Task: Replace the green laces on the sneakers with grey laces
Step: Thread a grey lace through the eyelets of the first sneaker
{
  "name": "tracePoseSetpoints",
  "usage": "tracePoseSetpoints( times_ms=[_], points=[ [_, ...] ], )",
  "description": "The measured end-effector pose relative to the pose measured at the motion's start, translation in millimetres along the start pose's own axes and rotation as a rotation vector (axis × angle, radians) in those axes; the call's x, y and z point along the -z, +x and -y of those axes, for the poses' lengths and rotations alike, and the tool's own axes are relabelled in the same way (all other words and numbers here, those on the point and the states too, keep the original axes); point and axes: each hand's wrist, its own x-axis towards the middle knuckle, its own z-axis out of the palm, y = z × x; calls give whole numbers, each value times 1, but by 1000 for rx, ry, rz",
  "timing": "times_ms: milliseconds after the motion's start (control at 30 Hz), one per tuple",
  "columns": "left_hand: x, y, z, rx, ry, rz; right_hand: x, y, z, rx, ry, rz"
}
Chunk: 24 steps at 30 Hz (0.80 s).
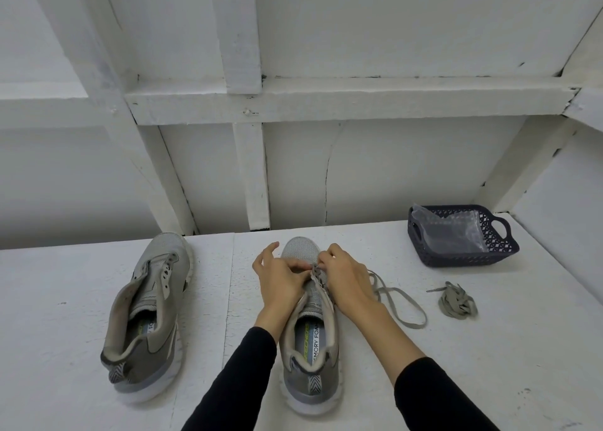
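Two grey sneakers stand on the white table, toes pointing away from me. The left sneaker [150, 319] has bare eyelets and no lace. Both my hands work over the right sneaker [310, 349], near its lowest eyelets. My left hand [280, 280] pinches the end of a grey lace [403, 303] at the tongue. My right hand [346, 277] pinches the same lace from the other side. The lace's free length loops on the table to the right of the shoe. A second grey lace [456, 301] lies bundled further right. No green lace shows.
A dark blue plastic basket [499, 251] with a clear plastic bag [453, 228] in it stands at the back right. A white wall with wooden battens rises right behind the table's far edge.
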Motion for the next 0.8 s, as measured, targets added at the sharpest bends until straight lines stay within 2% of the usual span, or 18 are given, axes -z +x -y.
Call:
tracePoseSetpoints(
  times_ms=[100,267,367,433,600,667,733,800],
  points=[
    [0,0,-1,-9,34,-1,-3,8,0,-60,158,59],
    [3,0,-9,-26,147,131,-10,6,-8,-230,573,10],
    [3,5,-10,-27,86,158,-6,7,-8,-246,648,40],
    [2,3,-13,-12,28,122,-3,8,-8,-225,669,61],
    [6,3,-13,155,-277,-182,0,9,-8,-211,698,112],
    [8,2,-11,110,-384,-158,1,12,-5,-209,725,127],
    [8,1,-11,39,-371,-74,-1,16,0,-204,754,142],
    [8,1,-10,36,-351,-31,-5,16,2,-258,808,90]
  ],
)
